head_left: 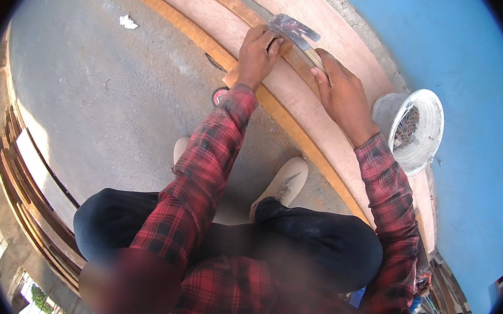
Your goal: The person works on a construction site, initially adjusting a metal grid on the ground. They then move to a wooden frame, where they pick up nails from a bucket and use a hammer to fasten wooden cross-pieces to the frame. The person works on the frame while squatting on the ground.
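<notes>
My right hand (345, 96) is wrapped round the wooden handle of a claw hammer (292, 30). The hammer's worn grey metal head lies over a wooden strip, right by the fingers of my left hand (256, 59). That left hand is closed in a pinch on the strip; what sits between its fingertips, if anything, is too small to make out. Under both hands runs a pale plywood panel (304, 105) edged with brown wooden strips (301, 134).
A white bucket (432, 107) with many nails inside stands right of my right hand, near a blue wall (478, 93). A small red round object (218, 97) lies beside my left wrist. Crumpled white scrap (128, 22) is on the concrete floor. Stacked boards (31, 209) lie at left.
</notes>
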Demonstrator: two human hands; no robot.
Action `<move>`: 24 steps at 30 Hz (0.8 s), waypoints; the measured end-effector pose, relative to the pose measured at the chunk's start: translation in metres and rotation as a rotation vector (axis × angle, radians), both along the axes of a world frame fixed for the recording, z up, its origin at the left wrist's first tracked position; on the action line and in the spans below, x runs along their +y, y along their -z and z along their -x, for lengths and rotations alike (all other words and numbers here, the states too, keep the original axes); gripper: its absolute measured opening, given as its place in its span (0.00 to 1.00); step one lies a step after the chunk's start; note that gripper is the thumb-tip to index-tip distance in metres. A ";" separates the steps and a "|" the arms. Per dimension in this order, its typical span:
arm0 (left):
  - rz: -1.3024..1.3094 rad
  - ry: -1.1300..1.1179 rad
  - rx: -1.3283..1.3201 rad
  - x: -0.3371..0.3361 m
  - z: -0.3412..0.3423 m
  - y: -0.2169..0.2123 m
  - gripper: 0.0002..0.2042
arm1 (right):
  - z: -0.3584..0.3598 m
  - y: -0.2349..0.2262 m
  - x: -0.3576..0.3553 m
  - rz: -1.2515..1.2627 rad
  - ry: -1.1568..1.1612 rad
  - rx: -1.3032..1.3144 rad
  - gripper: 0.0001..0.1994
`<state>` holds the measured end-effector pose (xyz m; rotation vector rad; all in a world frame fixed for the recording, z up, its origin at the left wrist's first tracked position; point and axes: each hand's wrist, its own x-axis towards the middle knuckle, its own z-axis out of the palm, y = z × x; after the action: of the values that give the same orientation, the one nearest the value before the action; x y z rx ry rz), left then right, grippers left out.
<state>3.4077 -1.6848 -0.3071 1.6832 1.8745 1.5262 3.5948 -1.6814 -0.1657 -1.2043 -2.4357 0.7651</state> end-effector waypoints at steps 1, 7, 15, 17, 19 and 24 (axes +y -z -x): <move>-0.015 0.000 0.011 0.000 0.000 -0.001 0.05 | -0.001 0.005 0.002 -0.001 -0.003 -0.047 0.16; 0.020 0.002 -0.007 -0.001 -0.003 -0.007 0.05 | 0.006 0.004 0.004 0.060 0.031 -0.120 0.17; 0.121 0.009 0.178 0.003 -0.001 -0.002 0.10 | 0.009 0.000 0.000 0.071 0.063 -0.111 0.17; 0.141 0.004 0.212 0.003 -0.002 0.000 0.10 | 0.008 -0.008 -0.006 0.040 0.057 -0.051 0.17; 0.135 -0.007 0.155 0.004 -0.001 0.002 0.10 | 0.011 -0.011 -0.014 -0.022 0.065 -0.022 0.17; 0.165 0.014 0.164 0.006 -0.006 0.000 0.10 | 0.002 0.013 -0.018 0.006 0.124 -0.146 0.18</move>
<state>3.4136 -1.6787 -0.3073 1.7879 2.0017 1.2237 3.5926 -1.6991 -0.1786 -1.4443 -2.4457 0.6705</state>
